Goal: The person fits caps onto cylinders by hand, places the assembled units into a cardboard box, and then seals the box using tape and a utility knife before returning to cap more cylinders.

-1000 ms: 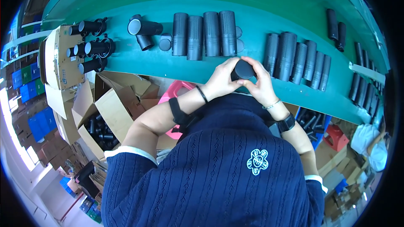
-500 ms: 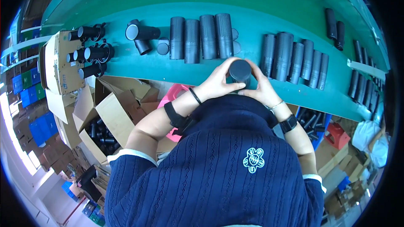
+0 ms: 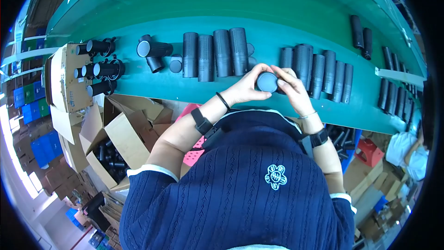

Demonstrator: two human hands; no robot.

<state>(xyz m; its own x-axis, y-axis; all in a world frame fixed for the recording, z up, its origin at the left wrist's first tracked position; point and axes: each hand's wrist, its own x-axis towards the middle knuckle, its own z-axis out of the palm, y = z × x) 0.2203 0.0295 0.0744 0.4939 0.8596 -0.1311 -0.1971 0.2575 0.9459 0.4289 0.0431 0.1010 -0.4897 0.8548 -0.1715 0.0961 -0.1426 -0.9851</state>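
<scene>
While both hands meet near the front edge of the long, smooth green table (image 3: pixel 152 85), the part being worked on is a dark grey, plastic-looking cylinder with a flat round end (image 3: pixel 267 83), end facing up. The left hand (image 3: pixel 249 88) is wrapped around its left side, and the right hand (image 3: pixel 296 95) pinches the right side with thumb and fingertips, so yeah, both are gripping it. Can't tell if its bottom touches the table.

Looks to me like the step in hand is handling that end, maybe turning or seating it. Next move probably calls for a steady left hold and loose right fingertips.

Just past it, toward the back edge, are four black, perforated, plastic-looking tubes (image 3: pixel 223 54), with six slimmer-to-wide black ribbed tubes (image 3: pixel 303 67) off toward the table's right end.
</scene>
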